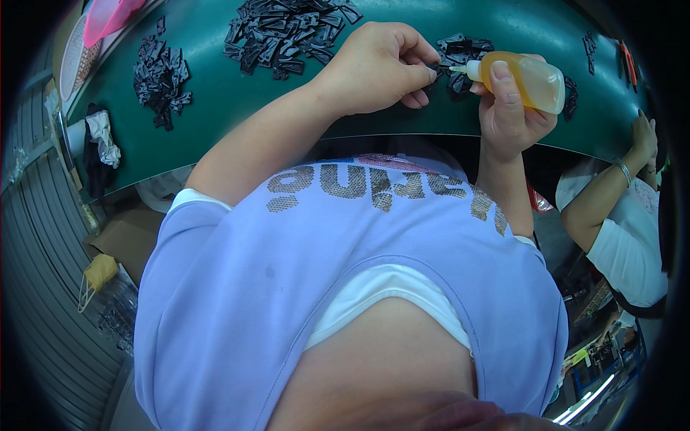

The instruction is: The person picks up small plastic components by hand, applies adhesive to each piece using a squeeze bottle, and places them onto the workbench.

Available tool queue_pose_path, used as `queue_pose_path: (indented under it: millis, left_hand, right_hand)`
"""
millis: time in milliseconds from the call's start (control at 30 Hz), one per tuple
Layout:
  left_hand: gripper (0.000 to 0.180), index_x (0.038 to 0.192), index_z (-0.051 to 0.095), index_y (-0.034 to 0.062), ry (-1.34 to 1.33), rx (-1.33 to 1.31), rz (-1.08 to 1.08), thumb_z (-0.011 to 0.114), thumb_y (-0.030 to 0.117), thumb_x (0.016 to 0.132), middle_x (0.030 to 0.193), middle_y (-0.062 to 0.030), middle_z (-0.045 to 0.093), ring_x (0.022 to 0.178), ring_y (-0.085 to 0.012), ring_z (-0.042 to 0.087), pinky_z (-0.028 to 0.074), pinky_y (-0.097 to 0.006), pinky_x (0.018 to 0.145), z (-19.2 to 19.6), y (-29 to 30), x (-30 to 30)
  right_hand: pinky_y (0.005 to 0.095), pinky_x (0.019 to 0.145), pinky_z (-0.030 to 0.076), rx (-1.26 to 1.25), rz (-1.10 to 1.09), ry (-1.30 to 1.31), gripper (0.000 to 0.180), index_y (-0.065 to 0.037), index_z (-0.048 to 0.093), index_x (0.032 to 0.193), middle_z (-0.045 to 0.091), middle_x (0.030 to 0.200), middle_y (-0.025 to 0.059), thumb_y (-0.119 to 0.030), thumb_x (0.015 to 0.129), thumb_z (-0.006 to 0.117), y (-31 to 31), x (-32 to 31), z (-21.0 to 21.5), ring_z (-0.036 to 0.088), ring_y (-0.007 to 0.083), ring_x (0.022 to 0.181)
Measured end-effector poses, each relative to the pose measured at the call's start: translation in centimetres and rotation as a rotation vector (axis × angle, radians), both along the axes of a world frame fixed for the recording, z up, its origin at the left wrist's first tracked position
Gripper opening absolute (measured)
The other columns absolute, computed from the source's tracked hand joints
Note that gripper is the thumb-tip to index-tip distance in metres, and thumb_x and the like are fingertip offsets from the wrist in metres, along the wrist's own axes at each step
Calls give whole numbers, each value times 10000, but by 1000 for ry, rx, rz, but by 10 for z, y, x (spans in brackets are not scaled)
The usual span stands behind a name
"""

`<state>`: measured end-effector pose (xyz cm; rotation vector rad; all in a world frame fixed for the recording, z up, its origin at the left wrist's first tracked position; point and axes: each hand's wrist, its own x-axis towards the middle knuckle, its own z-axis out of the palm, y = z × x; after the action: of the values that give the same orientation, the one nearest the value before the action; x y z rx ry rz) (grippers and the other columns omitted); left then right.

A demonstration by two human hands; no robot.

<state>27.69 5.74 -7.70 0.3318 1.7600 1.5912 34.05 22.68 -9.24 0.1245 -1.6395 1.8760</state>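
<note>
- bottle (528, 80): small, soft squeeze kind, amber liquid inside, about full; right hand (509, 115) wraps its body, thumb along the side, nozzle aimed left.
- left hand (381, 68) is closed, fingertips pinching a small black plastic piece (433, 69) at the nozzle tip, above the green table (208, 108).
- piece looks light, stiff and fiddly; best pinched by its edges.
- loose heaps of black pieces (287, 32) lie on the table, well apart.

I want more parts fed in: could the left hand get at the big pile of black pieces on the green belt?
Probably yes. The left hand sits just beside the big pile of black pieces on the green belt, nothing between them, but it is pinching a small black piece.
</note>
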Motion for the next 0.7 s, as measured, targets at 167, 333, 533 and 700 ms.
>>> queue_pose_path:
  millis: [167,333,533,700]
  left_hand:
    - [215,1036,581,-74,23,-5,-11,617,18,846,786,-87,633,649,-135,657,561,-228,591,0,0,0]
    - [209,1030,584,-74,25,-3,-13,618,21,847,783,-87,634,648,-136,657,563,-230,593,-1,-1,0]
    - [213,1031,583,-77,17,5,-1,620,27,849,785,-95,634,656,-153,664,568,-238,592,1,-1,-2]
    - [229,1039,574,-86,29,10,9,623,33,850,790,-108,634,666,-171,671,571,-245,592,0,-1,-3]
  right_hand:
    - [232,491,556,101,34,8,97,30,606,913,598,882,112,-7,826,627,4,0,-1,653,157,667]
    - [233,489,547,119,22,-5,100,30,597,915,603,869,109,-6,825,620,3,0,-1,647,155,651]
    - [217,485,521,-174,1,34,94,28,609,915,630,795,101,-5,828,623,9,-1,-2,627,120,616]
    - [240,468,522,-42,128,-27,79,8,576,888,555,865,133,-15,813,567,5,5,0,626,165,604]
